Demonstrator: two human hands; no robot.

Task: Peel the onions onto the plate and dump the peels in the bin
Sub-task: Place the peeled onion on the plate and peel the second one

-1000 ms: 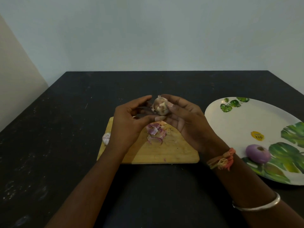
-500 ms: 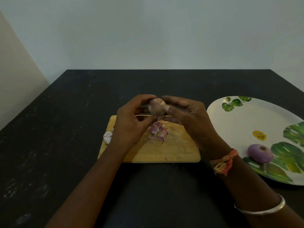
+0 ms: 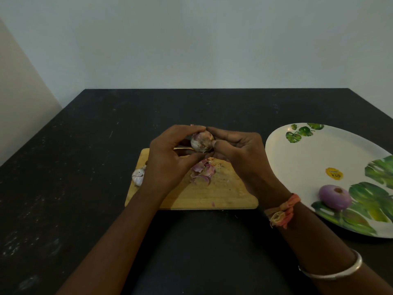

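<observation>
Between the two hands, raised just above the far part of the board (image 3: 223, 196), is the onion (image 3: 201, 141), partly skinned, pale and purple in patches with some dry skin clinging to it. The left hand (image 3: 168, 165) curls round it from the left, forefinger arched over the top and thumb underneath. The right hand (image 3: 240, 158) grips it from the right, fingers curled along its far side and a fingertip pressed at its near right edge. Both hands are thus grasping the onion, their fingertips almost meeting over its top. Straight below the hands, a small heap of purple peels (image 3: 203, 172) lies on the board, with a few scraps scattered nearer the person. Just left of the left hand, at the board's left edge, rests a second onion (image 3: 138, 176), whitish, unpeeled and partly hidden by the hand. Well to the right of the right hand sits the plate (image 3: 308, 158), white with green leaf prints and a yellow sticker (image 3: 335, 173); its right side runs out of view. A peeled onion (image 3: 335, 196), smooth and purple, lies on the plate's near part, right of the right wrist. That wrist wears an orange thread band (image 3: 282, 211), and further down the forearm a silver bangle (image 3: 331, 271). Board and plate both rest on the dark desk (image 3: 106, 145), which stretches beyond the hands to a pale wall
</observation>
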